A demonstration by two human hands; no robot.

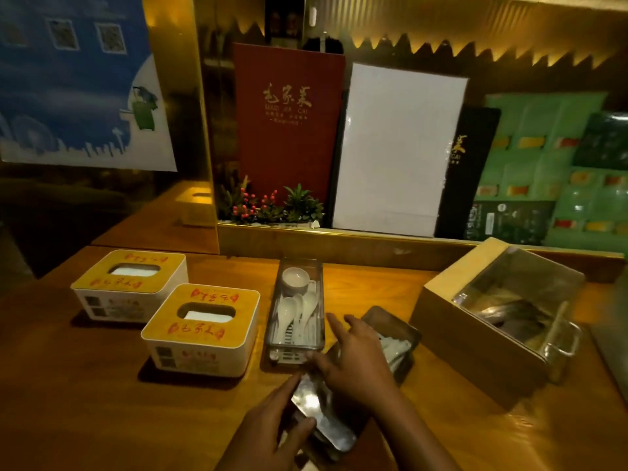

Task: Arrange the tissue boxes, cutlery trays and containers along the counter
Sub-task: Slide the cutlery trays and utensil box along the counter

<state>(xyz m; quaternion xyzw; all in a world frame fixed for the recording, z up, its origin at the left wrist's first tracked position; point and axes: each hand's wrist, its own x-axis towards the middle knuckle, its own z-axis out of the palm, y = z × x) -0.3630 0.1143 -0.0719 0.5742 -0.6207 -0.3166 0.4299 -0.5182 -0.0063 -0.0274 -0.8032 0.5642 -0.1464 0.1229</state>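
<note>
1. Nearest the camera, the left hand grips the near end of a long tray with a shiny clear lid, fingers along its left edge and thumb curled over the lid.
2. The right hand lies spread and flat on the middle of the same tray, fingers open and pointing away; it presses rather than grips.
3. This lidded tray lies at a slant on the wooden counter, its far end to the right. Pale pieces show through the lid there, too blurred to name.
4. Just left of the right hand stands a clear cutlery tray, set lengthwise away from the camera. It holds several white spoons in its near half and a small white cup at the far end.
5. Left of that tray sit two tissue boxes with yellow tops and white sides: the nearer tissue box and the farther tissue box. White tissue shows in each slot.
6. To the right stands a wooden box holding a clear container; dark items lie inside, unclear in the dim light.
7. Behind the counter's raised edge stand a red menu, a white board and small plants with red berries.
</note>
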